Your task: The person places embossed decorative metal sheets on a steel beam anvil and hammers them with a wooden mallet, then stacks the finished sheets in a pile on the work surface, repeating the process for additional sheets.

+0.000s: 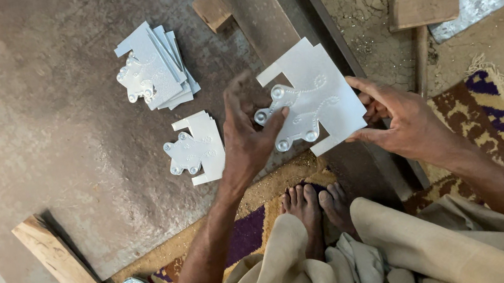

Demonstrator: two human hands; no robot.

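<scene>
I see both hands holding one embossed metal plate (312,99) above the edge of the dark steel slab (28,115). My left hand (248,139) grips its scalloped left side, thumb on top, while my right hand (399,123) pinches the plain right edge with fingers half curled (the fingertips hide behind the sheet). Two stacks of like plates lie on the slab: a fanned stack (155,69) farther off and a smaller stack (197,150) just beside the left hand. A wooden block (212,9) sits beyond.
</scene>
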